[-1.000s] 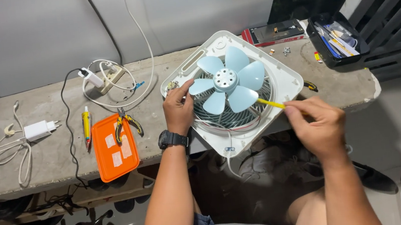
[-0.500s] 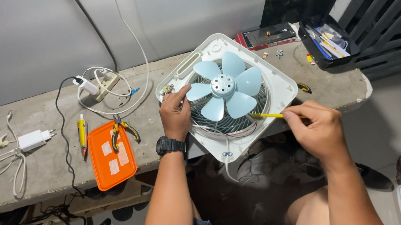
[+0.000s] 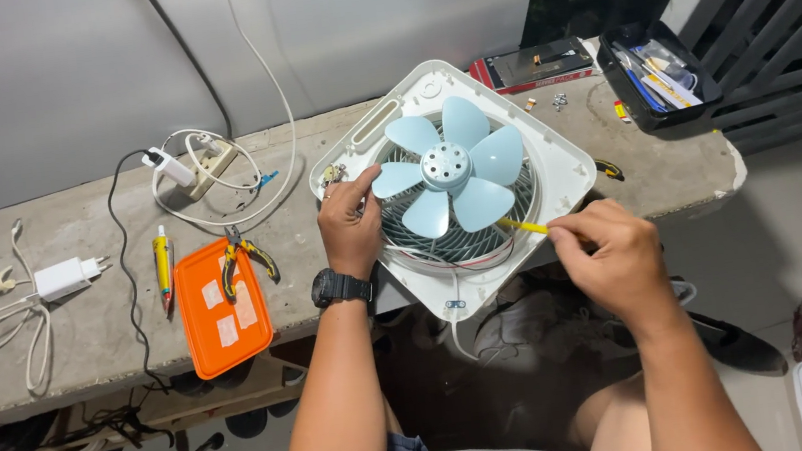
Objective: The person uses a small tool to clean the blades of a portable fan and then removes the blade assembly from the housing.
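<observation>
Pale-blue fan blades (image 3: 455,171) steadied by left hand (image 3: 348,223), fingers pinching blade at 9 o'clock | right hand (image 3: 608,254) pinching yellow tool (image 3: 522,226), prodding at 4 o'clock

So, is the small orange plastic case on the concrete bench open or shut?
Shut. The small orange plastic case lies flat with its lid down on the concrete bench, and nothing inside it shows.

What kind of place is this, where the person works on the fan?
Probably a makeshift home repair spot on a concrete ledge by a wall. The left hand steadies a white fan; pliers and an orange case lie beside it.
</observation>
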